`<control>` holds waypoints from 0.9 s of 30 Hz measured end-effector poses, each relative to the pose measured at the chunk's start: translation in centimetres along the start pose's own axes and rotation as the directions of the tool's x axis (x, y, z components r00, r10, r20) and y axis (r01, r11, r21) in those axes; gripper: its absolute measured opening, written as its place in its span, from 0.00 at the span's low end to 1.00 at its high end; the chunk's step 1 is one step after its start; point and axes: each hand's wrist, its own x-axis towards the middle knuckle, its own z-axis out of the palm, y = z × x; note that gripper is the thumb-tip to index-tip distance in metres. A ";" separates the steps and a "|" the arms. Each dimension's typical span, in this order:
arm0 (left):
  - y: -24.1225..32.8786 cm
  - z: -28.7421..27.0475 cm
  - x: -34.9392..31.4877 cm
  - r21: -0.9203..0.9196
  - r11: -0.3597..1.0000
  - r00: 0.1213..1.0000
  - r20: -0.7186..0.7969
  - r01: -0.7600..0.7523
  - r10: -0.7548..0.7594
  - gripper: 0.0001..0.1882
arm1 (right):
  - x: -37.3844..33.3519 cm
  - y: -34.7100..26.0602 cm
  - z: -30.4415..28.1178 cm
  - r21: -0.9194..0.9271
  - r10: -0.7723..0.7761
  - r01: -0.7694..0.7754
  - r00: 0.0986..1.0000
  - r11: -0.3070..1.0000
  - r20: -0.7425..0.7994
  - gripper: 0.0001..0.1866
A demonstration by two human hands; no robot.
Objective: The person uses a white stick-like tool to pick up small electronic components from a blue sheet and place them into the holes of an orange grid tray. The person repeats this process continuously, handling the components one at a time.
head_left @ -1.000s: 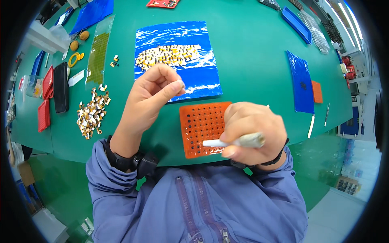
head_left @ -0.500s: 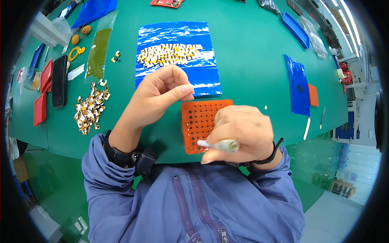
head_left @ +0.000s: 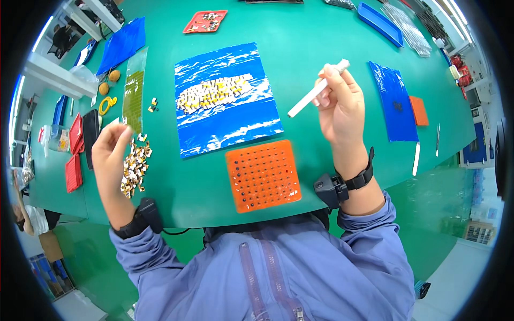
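My right hand [head_left: 342, 101] is raised over the right of the table. Its fingers are closed around a slim white pen-like stick [head_left: 308, 100], whose dark tip points down and left. Beside a pile of small white, gold and dark parts [head_left: 136, 170], my left hand [head_left: 111, 152] has thumb and forefinger drawn together; anything between them is too small to make out. An orange block with rows of holes [head_left: 264, 176] lies in front of me, touched by neither hand. Behind it, a blue sheet [head_left: 227, 134] bears a cluster of similar parts laid close together [head_left: 214, 94].
Red trays [head_left: 75, 174] and a black case [head_left: 92, 131] lie at the left, near a clear bag with olive strips [head_left: 134, 96]. A red tray of parts [head_left: 205, 21] is at the back. To the right lie another blue sheet [head_left: 393, 101], an orange block [head_left: 418, 111] and tweezers [head_left: 438, 140].
My left hand has moved left from beside the blue sheet to the parts pile. My right hand, with the white stick, has lifted off the orange block and moved up and right.
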 end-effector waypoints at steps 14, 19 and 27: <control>6.3 11.7 3.6 0.413 0.715 0.775 0.563 -0.564 0.286 0.07 | -1.1 0.4 0.7 -0.058 0.019 -0.014 0.995 0.998 0.094 0.05; 4.3 16.1 5.1 0.510 0.653 0.810 0.505 -0.560 0.300 0.10 | -1.0 0.1 0.8 -0.066 0.064 -0.059 0.994 0.996 0.086 0.05; 3.6 16.6 5.3 0.446 0.756 0.815 0.546 -0.479 0.195 0.09 | -1.6 -0.4 1.3 -0.067 0.079 -0.068 0.982 0.995 0.170 0.05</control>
